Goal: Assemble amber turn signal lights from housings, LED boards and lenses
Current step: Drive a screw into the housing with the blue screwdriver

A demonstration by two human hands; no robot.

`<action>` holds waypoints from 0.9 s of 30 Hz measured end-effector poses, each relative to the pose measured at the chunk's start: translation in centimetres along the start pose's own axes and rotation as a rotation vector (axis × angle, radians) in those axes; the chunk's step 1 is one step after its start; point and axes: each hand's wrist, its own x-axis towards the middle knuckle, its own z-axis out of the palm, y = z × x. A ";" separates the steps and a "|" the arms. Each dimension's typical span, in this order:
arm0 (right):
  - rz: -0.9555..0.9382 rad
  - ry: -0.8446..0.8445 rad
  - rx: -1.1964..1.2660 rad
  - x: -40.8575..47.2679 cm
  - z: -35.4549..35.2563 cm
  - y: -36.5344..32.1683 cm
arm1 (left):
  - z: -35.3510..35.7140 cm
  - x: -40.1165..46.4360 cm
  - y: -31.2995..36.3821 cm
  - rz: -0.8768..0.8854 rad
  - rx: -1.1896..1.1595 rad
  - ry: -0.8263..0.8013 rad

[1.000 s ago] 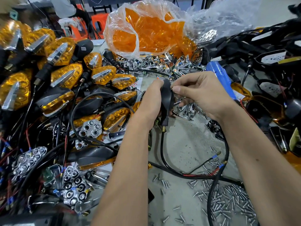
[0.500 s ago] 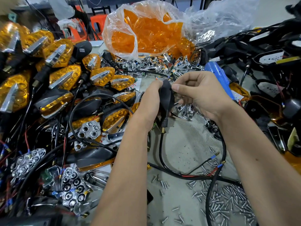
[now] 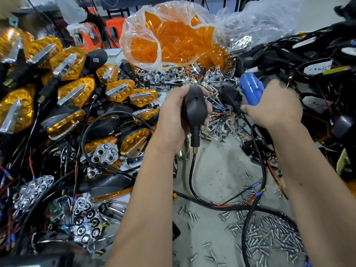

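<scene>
My left hand (image 3: 171, 120) grips a black turn signal housing (image 3: 194, 108) upright, stem down, above the table's middle. Its black cable (image 3: 190, 180) loops down onto the table. My right hand (image 3: 275, 106) is blurred and apart from that housing, over to the right. Its thumb tip lies by the stem of a second black housing (image 3: 229, 95) resting on chrome parts. Its fingers are hidden against the lower end of a blue screwdriver (image 3: 250, 87); whether they hold anything is not visible. A clear bag of amber lenses (image 3: 173, 41) sits at the back.
Finished amber lights (image 3: 77, 91) and wiring pile up on the left. Chrome reflector boards (image 3: 104, 153) lie among them. Loose screws (image 3: 269, 239) are spread at the front right. Black housings and cables (image 3: 317, 74) crowd the right side. Chrome trim pieces (image 3: 179, 74) heap below the bag.
My right hand let go of the housing and swung right toward the blue screwdriver and second housing. My left hand turned the held housing so its broad back faces me.
</scene>
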 end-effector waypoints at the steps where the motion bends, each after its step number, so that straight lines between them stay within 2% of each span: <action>1: 0.002 -0.011 0.000 0.2 0.0 0.2 | -0.1 0.0 0.0 -0.007 -0.013 0.004; 4: -0.010 -0.010 0.068 0.8 -0.5 1.0 | -0.1 0.0 -0.2 -0.047 -0.024 0.014; 6: -0.014 -0.032 0.205 1.0 -0.7 1.4 | -0.2 0.1 -0.4 -0.092 0.006 0.031; 8: 0.023 -0.073 0.478 1.0 -1.1 1.5 | -0.2 0.3 -0.7 -0.129 0.034 0.059; 11: 0.168 -0.142 1.058 0.8 -2.0 0.6 | -0.5 0.5 -1.1 -0.167 0.073 0.117; 13: 0.248 -0.255 1.435 1.0 -2.6 -0.1 | -0.7 0.6 -1.2 -0.193 0.065 0.152; 15: 0.255 -0.405 1.686 1.1 -2.9 -0.6 | -0.7 0.7 -1.3 -0.211 0.058 0.170; 17: 0.261 -0.469 1.850 0.9 -2.8 -1.2 | -0.7 0.7 -1.3 -0.214 0.064 0.171; 23: 0.169 -0.445 2.295 -0.3 -3.2 -1.7 | -1.1 0.8 -1.8 -0.185 0.158 0.166; 25: 0.144 -0.361 2.393 -0.3 -3.5 -1.8 | -1.3 0.8 -1.9 -0.182 0.212 0.147; 27: 0.120 -0.250 2.363 -0.6 -3.5 -2.3 | -1.3 0.8 -2.0 -0.175 0.250 0.124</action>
